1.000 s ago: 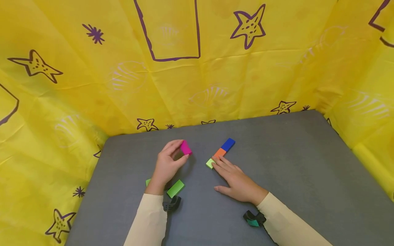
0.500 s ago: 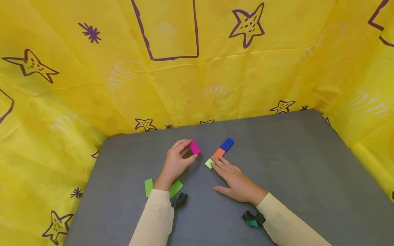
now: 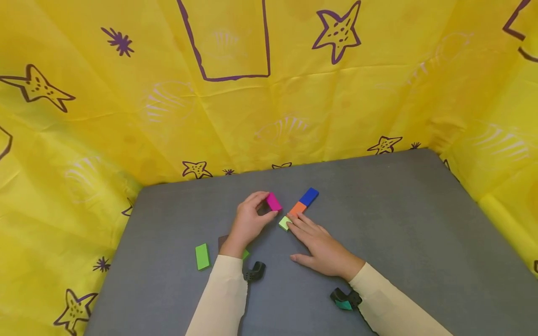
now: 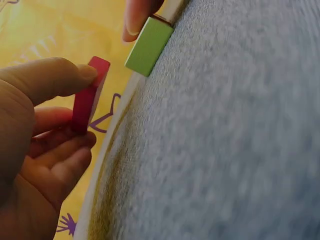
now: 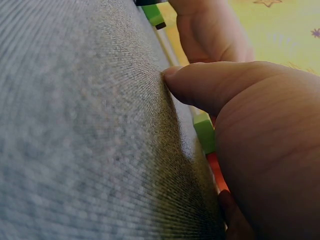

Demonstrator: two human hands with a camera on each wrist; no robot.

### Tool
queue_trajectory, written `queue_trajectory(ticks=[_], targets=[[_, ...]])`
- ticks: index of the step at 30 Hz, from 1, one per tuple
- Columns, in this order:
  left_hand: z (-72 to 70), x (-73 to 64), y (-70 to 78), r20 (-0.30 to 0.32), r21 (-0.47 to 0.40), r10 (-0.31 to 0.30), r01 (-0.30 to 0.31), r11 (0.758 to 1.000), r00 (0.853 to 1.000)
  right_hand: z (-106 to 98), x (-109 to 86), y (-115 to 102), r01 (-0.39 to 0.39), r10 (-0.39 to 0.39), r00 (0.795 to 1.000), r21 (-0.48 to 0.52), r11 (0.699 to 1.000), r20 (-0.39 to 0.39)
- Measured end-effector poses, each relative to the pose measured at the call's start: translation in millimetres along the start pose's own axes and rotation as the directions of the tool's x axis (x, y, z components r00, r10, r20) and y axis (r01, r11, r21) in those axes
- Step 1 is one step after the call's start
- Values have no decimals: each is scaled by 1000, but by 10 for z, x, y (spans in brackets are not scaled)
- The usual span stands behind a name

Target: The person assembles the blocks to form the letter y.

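Observation:
My left hand [image 3: 245, 224] pinches a magenta block [image 3: 274, 202] between thumb and fingers, just left of a diagonal row of blocks. In the left wrist view the magenta block [image 4: 89, 100] is held on edge above the table. The row runs from a light green block [image 3: 284, 223] through an orange block [image 3: 298, 208] to a blue block [image 3: 309, 197], end to end. Extended fingers of my right hand [image 3: 321, 249] rest at the light green and orange blocks, thumb spread out to the side. The right wrist view shows the light green block [image 5: 204, 131] beyond that thumb.
A green block [image 3: 202, 257] lies left of my left forearm. A brown block [image 3: 222, 241] and another green block [image 3: 245, 255] are partly hidden by the left wrist. Yellow patterned cloth [image 3: 235, 116] surrounds the dark grey table [image 3: 399, 224] at the back and sides.
My left hand has carried the magenta block rightward, close to the row. Its forearm has uncovered the left green block and part of the brown one. The right hand stays in place.

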State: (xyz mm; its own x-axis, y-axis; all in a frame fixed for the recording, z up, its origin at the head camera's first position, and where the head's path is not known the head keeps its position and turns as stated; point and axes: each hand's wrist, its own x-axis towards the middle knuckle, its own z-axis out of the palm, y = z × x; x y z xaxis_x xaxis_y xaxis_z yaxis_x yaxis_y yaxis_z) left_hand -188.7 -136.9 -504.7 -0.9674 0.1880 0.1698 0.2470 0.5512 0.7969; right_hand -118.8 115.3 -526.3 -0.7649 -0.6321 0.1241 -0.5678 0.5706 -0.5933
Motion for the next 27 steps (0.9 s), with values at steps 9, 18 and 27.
queue_trajectory(ticks=[9,18,27], targets=[[57,-10,-1,44,131,-40,34,991,998,1,7,-11,-12,12,1000,3,1000,12],[63,-6,-51,69,153,-27,16,988,997,-12,12,-4,2,-2,1000,-7,1000,4],[89,-7,-89,90,141,-14,1,990,996,4,7,14,-4,4,1000,-1,1000,6]])
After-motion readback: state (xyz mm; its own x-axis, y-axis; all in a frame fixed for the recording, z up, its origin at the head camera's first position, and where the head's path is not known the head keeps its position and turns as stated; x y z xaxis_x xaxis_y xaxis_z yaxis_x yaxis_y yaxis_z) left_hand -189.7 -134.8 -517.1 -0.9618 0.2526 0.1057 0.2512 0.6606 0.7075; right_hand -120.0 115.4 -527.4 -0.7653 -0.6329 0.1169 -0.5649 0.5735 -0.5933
